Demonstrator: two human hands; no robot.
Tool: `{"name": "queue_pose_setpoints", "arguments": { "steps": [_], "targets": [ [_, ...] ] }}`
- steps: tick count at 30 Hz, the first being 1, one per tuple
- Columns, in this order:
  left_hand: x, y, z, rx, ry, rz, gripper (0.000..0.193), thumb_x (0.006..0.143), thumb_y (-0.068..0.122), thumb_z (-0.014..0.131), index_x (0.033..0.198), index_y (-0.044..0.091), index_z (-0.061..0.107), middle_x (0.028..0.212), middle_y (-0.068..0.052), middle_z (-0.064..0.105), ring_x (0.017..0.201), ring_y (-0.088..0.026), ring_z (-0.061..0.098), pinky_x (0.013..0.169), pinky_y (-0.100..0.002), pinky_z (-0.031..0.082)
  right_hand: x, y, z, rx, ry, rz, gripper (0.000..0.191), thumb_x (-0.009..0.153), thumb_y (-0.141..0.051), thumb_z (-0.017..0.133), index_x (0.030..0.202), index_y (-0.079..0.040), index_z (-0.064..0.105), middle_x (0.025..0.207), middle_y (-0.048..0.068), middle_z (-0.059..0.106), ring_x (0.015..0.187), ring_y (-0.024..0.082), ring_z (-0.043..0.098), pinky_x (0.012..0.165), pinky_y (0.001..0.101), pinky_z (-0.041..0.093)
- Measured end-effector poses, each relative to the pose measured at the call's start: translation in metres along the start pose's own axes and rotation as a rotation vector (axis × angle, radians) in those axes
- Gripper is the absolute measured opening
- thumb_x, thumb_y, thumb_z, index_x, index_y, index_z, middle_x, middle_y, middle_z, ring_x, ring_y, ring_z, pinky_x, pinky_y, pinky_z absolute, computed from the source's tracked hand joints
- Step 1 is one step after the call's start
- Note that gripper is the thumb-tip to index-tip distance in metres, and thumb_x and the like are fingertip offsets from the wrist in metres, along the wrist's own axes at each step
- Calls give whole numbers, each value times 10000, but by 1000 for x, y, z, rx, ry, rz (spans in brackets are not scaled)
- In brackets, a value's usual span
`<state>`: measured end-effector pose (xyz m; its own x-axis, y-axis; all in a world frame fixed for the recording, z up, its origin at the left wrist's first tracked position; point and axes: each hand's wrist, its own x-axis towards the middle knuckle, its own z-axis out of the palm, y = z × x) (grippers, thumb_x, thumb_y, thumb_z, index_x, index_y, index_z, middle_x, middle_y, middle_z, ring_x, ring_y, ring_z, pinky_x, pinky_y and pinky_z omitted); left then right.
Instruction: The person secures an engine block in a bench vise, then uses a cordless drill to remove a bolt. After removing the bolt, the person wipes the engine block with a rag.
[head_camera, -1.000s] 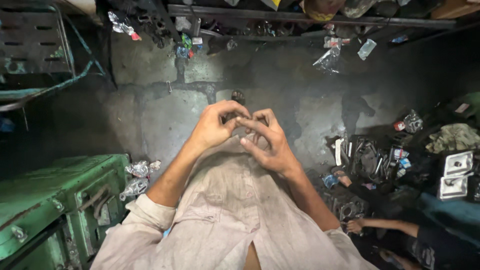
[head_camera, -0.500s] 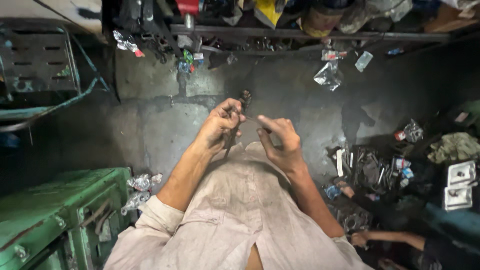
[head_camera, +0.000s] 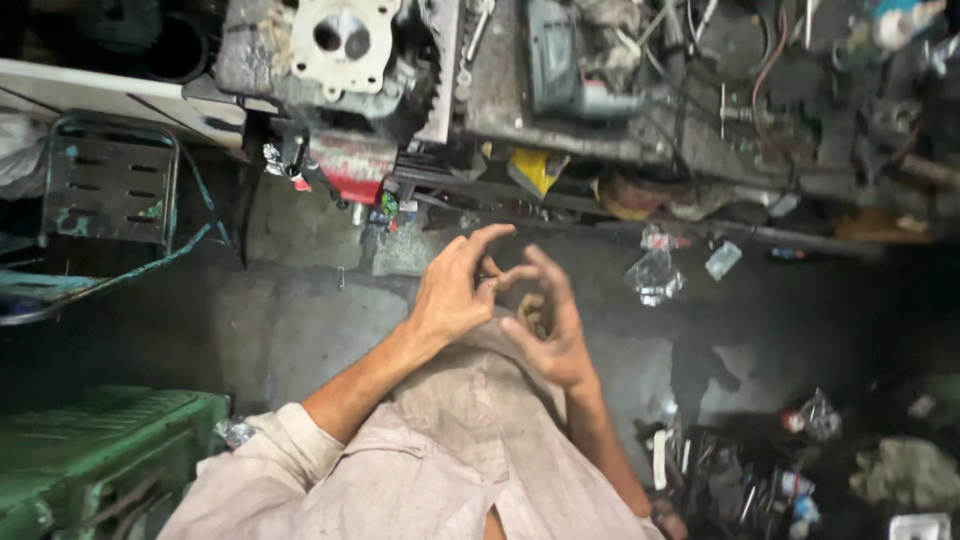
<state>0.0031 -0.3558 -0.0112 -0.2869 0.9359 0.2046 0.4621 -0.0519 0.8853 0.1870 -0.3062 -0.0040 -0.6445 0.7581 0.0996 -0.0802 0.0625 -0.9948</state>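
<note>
My left hand (head_camera: 452, 292) and my right hand (head_camera: 548, 325) meet in front of my chest, above my pale, stained shirt (head_camera: 450, 450). Their fingertips touch each other. The left index finger curls upward over the thumb. The right hand's fingers bend in toward the left thumb. Whatever lies between the fingers is hidden, so I cannot tell if either hand holds something. Below them is the grey concrete floor (head_camera: 300, 320).
A cluttered workbench (head_camera: 600, 100) with an engine block (head_camera: 340, 50) and a power drill (head_camera: 575, 60) runs along the top. A green metal box (head_camera: 90, 450) sits lower left, a metal chair (head_camera: 105, 190) at left. Scattered parts and plastic wrappers (head_camera: 655, 275) lie at right.
My view has tilted up toward the workbench. A small dark part showed in my left fingers half a second ago; it is no longer visible. The hands have stayed together.
</note>
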Motion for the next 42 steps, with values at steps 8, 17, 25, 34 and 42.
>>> {"name": "queue_pose_setpoints", "arguments": {
  "steps": [8,17,25,34,42],
  "targets": [
    [83,-41,38,-1336,-167,-718,204,880,-74,647,1041,42,694,808,-62,695,569,-123,547,477,-263,422,73,23,-51,122,58,-122,486,1002,63,692,1433,-84,524,1177,164,640,1124,230,655,960,352,528],
    [121,4,12,-185,166,-123,553,780,-63,711,1269,124,533,836,27,678,745,-76,641,679,-240,525,133,2,-67,862,-118,216,827,883,45,710,1546,-210,287,1389,218,473,1002,243,614,669,293,482],
    [117,-49,5,-722,127,-490,231,865,-120,664,1052,4,721,891,-52,643,733,-135,572,664,-276,488,165,17,-55,-547,-233,-385,459,883,61,696,1250,-131,498,1109,115,637,1077,261,632,931,405,546],
    [120,-79,-3,-1200,159,-405,256,798,-167,677,1007,-23,705,945,-53,610,806,-121,576,706,-277,482,207,28,-35,1160,-96,546,629,944,-90,717,1472,-162,384,1161,105,588,1127,240,626,911,347,519],
    [120,-37,-51,-340,301,-388,505,816,-68,746,1251,73,530,754,21,661,659,-68,582,592,-236,478,223,-2,-16,628,-408,246,1054,921,-64,741,1712,-246,68,1303,183,578,928,200,617,700,276,518]
  ]
}}
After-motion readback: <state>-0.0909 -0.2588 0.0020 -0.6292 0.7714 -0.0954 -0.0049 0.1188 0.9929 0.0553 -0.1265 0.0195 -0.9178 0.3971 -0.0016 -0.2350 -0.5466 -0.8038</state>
